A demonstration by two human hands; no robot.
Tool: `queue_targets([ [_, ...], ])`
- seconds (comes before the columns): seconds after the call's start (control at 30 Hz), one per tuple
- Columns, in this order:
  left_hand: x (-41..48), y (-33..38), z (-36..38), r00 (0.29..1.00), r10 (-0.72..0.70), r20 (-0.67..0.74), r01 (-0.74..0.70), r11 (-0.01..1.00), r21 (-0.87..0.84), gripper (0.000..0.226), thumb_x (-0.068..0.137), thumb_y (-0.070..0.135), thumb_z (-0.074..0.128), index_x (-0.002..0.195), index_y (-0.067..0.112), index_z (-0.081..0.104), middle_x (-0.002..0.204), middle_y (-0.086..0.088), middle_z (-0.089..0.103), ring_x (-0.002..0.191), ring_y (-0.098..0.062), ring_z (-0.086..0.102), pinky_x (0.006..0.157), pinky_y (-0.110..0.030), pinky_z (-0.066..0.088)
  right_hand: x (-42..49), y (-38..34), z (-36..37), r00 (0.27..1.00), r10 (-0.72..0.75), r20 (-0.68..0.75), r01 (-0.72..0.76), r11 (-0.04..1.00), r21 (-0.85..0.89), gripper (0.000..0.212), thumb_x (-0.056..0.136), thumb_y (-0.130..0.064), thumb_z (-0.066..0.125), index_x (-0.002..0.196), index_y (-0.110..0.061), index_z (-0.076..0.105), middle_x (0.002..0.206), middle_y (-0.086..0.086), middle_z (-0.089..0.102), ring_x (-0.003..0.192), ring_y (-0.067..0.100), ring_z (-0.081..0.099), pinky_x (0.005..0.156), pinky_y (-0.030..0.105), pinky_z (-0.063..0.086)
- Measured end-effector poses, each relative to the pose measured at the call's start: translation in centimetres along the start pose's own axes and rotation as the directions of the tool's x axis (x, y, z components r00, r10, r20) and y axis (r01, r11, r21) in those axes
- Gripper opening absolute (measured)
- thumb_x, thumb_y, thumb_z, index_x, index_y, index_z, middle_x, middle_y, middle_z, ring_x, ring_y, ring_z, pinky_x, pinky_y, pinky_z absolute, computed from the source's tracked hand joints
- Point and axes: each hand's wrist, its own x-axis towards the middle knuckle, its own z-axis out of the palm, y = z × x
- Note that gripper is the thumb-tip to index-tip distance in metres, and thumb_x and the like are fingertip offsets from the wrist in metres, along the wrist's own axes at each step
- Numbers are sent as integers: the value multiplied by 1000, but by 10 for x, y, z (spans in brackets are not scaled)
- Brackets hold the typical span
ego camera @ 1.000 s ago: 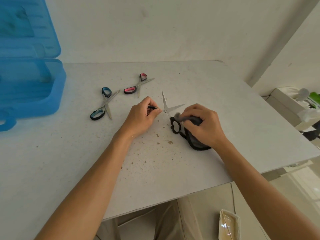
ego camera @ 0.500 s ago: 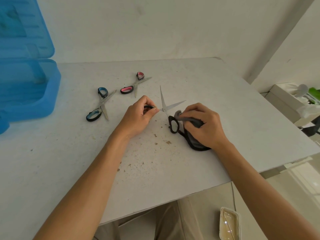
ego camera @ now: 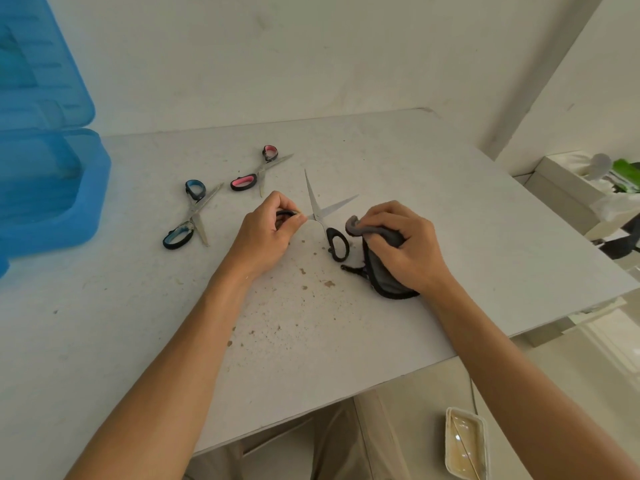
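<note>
A: What do the hands have?

B: The left hand [ego camera: 266, 233] is curled, thumb and fingers pinching one black loop of the scissors [ego camera: 317, 219]. These lie flat on the table [ego camera: 433, 174] between both hands, blades spread in a V pointing away. The right hand [ego camera: 403, 245] is closed round a bunched cloth [ego camera: 375, 271]. A wad of it pokes out just beside the free loop, not on the steel.

A: Where's the danger?

B: The open edges, I'd judge. If the cloth hand wipes across an edge or toward the tips, a knuckle could meet the blade. The pinch on one loop looks light too. Push hard and the pair may pivot, or snap closed on the cloth.

A: And the stuff itself?

B: Thin, bright, tapering steel blades, and glossy black oval loops, hard plastic by the look. The cloth is soft, dark grey, with a black bound edge and a loose tag. The table is matt off-white, strewn with brown flecks [ego camera: 304, 271] that could smear back on. Further left a blue pair [ego camera: 199, 211] and a pink pair [ego camera: 261, 169] lie open. Beyond them is a translucent blue case [ego camera: 52, 202], lid up.
</note>
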Motion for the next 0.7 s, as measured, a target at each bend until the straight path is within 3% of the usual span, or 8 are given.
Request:
queue_targets([
  [0.17, -1, 0, 0, 1000, -7, -15, 7, 1000, 24, 13, 101, 32, 62, 104, 20, 58, 97, 14, 65, 92, 4, 61, 70, -8, 41, -3, 9, 14, 954, -225, 200, 282, 900, -332, 22, 87, -20, 64, 100, -20, 82, 107, 2, 67, 86, 19, 64, 70, 40, 54],
  [0.27, -1, 0, 1, 1000, -5, -16, 6, 1000, 26, 14, 100, 33, 62, 105, 21, 59, 99, 14, 66, 95, 4, 62, 72, -7, 42, -1, 8, 9, 949, -222, 225, 271, 937, -219, 21, 77, -14, 67, 89, -19, 83, 103, 0, 68, 84, 18, 65, 70, 41, 54],
  [0.33, -1, 0, 1, 1000, -7, -13, 8, 1000, 24, 13, 100, 32, 62, 105, 21, 59, 99, 14, 66, 94, 4, 61, 71, -6, 42, -2, 4, 2, 966, -141, 218, 162, 984, -81, 19, 72, -11, 67, 80, -17, 83, 99, -1, 70, 85, 15, 68, 75, 37, 56],
  [0.43, 0, 2, 0, 1000, -21, -17, 21, 1000, 6, 14, 101, 32, 61, 107, 20, 59, 101, 11, 66, 95, 4, 61, 73, -8, 42, 0, 2, -2, 998, -29, 63, 28, 999, 15, 20, 76, -5, 67, 84, -15, 83, 100, -1, 71, 88, 13, 70, 79, 30, 57],
  [0.5, 0, 3, 1, 1000, -24, -9, 24, 1000, 3, 15, 101, 32, 62, 108, 19, 59, 102, 11, 66, 97, 3, 61, 74, -10, 42, 0, 2, 5, 995, -101, -10, 100, 994, -49, 20, 85, -7, 71, 100, -15, 83, 107, 1, 69, 92, 13, 69, 82, 27, 56],
  [0.57, -1, 4, 1, 1000, -24, -7, 24, 1000, 9, 16, 101, 33, 62, 108, 19, 59, 101, 11, 66, 96, 3, 61, 73, -11, 42, 1, 2, 13, 968, -233, 95, 244, 960, -140, 17, 93, -18, 74, 108, -18, 81, 112, 2, 67, 92, 14, 68, 79, 31, 56],
  [0.63, -2, 4, 1, 1000, -26, -11, 26, 1000, 14, 16, 101, 33, 61, 108, 19, 59, 101, 10, 66, 95, 2, 61, 72, -11, 42, 2, 7, 21, 932, -305, 194, 343, 915, -213, 15, 92, -27, 77, 106, -23, 82, 112, 1, 67, 92, 18, 66, 74, 38, 55],
  [0.7, -2, 4, 0, 999, -32, -11, 32, 999, 13, 16, 101, 34, 61, 108, 20, 59, 100, 11, 66, 95, 2, 61, 72, -12, 42, 3, 11, 21, 929, -300, 218, 342, 921, -189, 15, 85, -20, 81, 99, -24, 83, 108, -1, 68, 91, 18, 66, 73, 42, 54],
])
